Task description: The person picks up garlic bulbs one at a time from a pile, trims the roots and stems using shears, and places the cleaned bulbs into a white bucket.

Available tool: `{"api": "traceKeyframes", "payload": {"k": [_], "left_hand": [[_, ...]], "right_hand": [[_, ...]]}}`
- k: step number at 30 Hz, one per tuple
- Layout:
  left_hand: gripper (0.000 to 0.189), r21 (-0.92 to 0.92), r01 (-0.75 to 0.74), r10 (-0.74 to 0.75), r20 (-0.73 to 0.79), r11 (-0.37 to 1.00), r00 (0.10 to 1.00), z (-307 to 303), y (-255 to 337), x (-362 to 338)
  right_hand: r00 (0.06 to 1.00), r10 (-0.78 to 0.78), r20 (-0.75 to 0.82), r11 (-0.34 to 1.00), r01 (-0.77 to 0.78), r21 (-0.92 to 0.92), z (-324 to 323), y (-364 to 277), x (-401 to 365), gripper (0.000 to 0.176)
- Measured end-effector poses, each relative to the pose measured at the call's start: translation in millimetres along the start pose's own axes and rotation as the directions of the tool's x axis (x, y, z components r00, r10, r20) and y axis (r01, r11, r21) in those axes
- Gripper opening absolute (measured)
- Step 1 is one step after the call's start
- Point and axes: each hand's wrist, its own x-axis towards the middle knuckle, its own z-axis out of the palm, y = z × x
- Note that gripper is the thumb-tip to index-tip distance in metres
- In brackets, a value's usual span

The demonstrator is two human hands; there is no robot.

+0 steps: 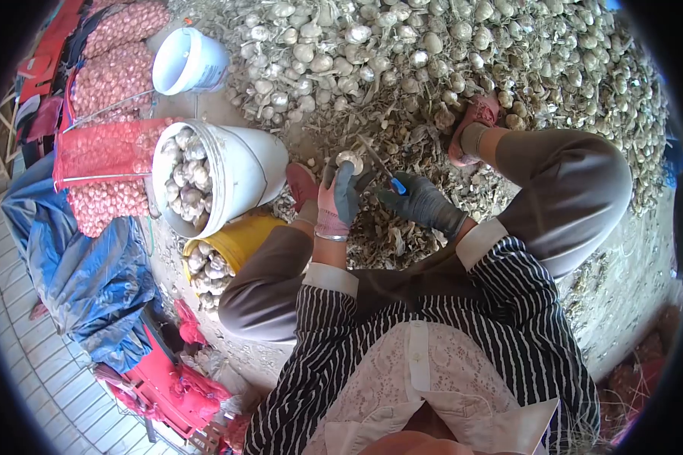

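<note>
My left hand (337,199), in a pink and grey glove, is closed around a garlic bulb (350,160) with its pale side facing up. My right hand (426,206), in a dark grey glove, grips a knife (396,184) by its blue handle. The blade points up and left, its tip close beside the bulb. Beneath both hands lies a litter of dry garlic skins and stalks (391,231), between my bent legs.
A large heap of garlic (432,42) spreads ahead. To the left stand a white bucket of bulbs (247,173), a yellow bucket of bulbs (252,236) and another white bucket (205,64). Red mesh sacks (114,80) and a blue tarp (91,280) lie farther left.
</note>
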Motion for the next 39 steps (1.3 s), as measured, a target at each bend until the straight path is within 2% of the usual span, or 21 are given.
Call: {"api": "traceKeyframes", "payload": {"k": [1, 2, 3, 4, 5, 6, 7, 11, 12, 13, 14, 16, 18, 19, 20, 22, 24, 26, 29, 34, 39], "left_hand": [[0.03, -0.092, 0.026, -0.025, 0.011, 0.995, 1.0, 2.7, 5.4, -8.1], [0.026, -0.179, 0.052, -0.049, 0.026, 0.982, 0.998, 6.2, 10.3, -14.4], [0.019, -0.323, 0.012, 0.029, 0.121, 0.946, 0.992, 3.7, 9.5, -11.7], [0.019, -0.322, 0.005, 0.036, 0.121, 0.947, 0.992, -2.0, 10.0, -14.1], [0.018, -0.56, -0.003, 0.082, 0.118, 0.829, 0.99, -8.4, 10.9, -16.0], [0.017, -0.759, -0.002, 0.127, 0.106, 0.651, 0.986, -15.8, 8.6, -16.1], [0.016, -0.712, -0.117, 0.127, -0.04, 0.692, 0.991, -25.1, 2.4, -18.9], [0.017, -0.657, -0.058, 0.079, 0.003, 0.752, 0.997, -49.3, -23.8, -16.2], [0.021, -0.138, -0.283, 0.282, -0.023, 0.949, 0.959, -47.3, -27.3, -16.9], [0.026, 0.421, -0.437, 0.454, 0.065, 0.795, 0.889, -46.9, -30.9, -17.4], [0.026, 0.416, -0.432, 0.452, 0.056, 0.8, 0.89, -47.2, -32.8, -13.8], [0.038, 0.136, -0.122, 0.15, -0.221, 0.983, 0.964, -38.0, -27.5, -5.5], [0.045, 0.17, -0.16, 0.196, -0.218, 0.972, 0.956, -33.2, -28.4, -6.2], [0.047, 0.529, -0.193, 0.342, -0.199, 0.826, 0.918, -38.7, -33.5, -2.4], [0.049, 0.81, -0.183, 0.466, -0.123, 0.558, 0.876, -44.1, -38.7, 0.4], [0.053, 0.849, -0.101, 0.418, -0.148, 0.519, 0.896, -25.2, -24.3, -5.7], [0.057, 0.883, -0.027, 0.372, -0.17, 0.469, 0.912, -10.5, -14.0, -9.0], [0.063, 0.982, -0.044, 0.496, -0.054, 0.185, 0.867, -4.5, -12.9, -10.6], [0.062, 0.993, -0.093, 0.464, 0.046, 0.079, 0.885, -6.2, -14.6, -10.6], [0.054, 0.988, -0.089, 0.412, 0.029, 0.127, 0.911, -2.2, -20.0, -21.3], [0.05, 0.978, -0.036, 0.424, -0.057, 0.207, 0.904, -14.1, -37.9, -21.0]], "right_hand": [[0.991, -0.124, -0.05, 0.99, 0.12, -0.073, -0.6, -0.9, -3.5, 0.039], [0.99, -0.132, -0.049, 0.988, 0.128, -0.081, 0.7, -3.3, -7.9, 0.039], [0.998, 0.069, 0.006, 0.995, -0.069, 0.076, 1.4, -13.1, -13.8, 0.037], [0.962, 0.258, 0.093, 0.937, -0.273, 0.219, 3.8, -18.7, -18.1, 0.036], [0.963, 0.253, 0.093, 0.939, -0.268, 0.217, 6.4, -16.8, -20.2, 0.036], [0.989, 0.146, 0.005, 0.972, -0.144, 0.186, 8.1, -10.8, -20.9, 0.035], [0.997, 0.033, -0.076, 0.99, -0.022, 0.142, 9.8, -3.4, -20.9, 0.035], [0.984, -0.077, -0.16, 0.991, 0.093, 0.094, 14.2, 18.1, -19.7, 0.032], [0.982, -0.09, -0.163, 0.995, 0.082, -0.057, 8.8, 6.6, -26.5, 0.038], [0.981, -0.104, -0.161, 0.976, 0.069, -0.206, 4.0, -4.5, -31.4, 0.045], [0.983, -0.098, -0.155, 0.975, 0.064, -0.212, 0.5, -13.8, -33.2, 0.045], [0.987, -0.127, -0.096, 0.917, 0.081, -0.39, -3.0, -25.7, -32.9, 0.057], [0.975, -0.203, -0.095, 0.846, 0.125, -0.518, -1.9, -19.8, -24.5, 0.059], [0.955, -0.284, -0.086, 0.755, 0.167, -0.635, -1.4, -17.4, -20.6, 0.06], [0.958, -0.276, -0.081, 0.756, 0.165, -0.633, -0.7, -15.8, -17.7, 0.06], [0.962, -0.269, -0.039, 0.628, 0.144, -0.765, 0.5, -18.4, -13.4, 0.063], [0.953, -0.295, -0.068, 0.625, 0.139, -0.768, 7.1, -12.9, -11.2, 0.061], [0.942, -0.32, -0.102, 0.626, 0.129, -0.769, 12.8, -7.8, -11.1, 0.059], [0.969, -0.226, -0.099, 0.721, 0.098, -0.686, 13.4, -0.8, -14.0, 0.059], [0.997, -0.067, 0.043, 0.79, 0.079, -0.608, 5.4, 9.5, -14.4, 0.046], [0.993, -0.119, 0.004, 0.758, 0.094, -0.645, 12.3, 48.6, -0.7, 0.03]]}}
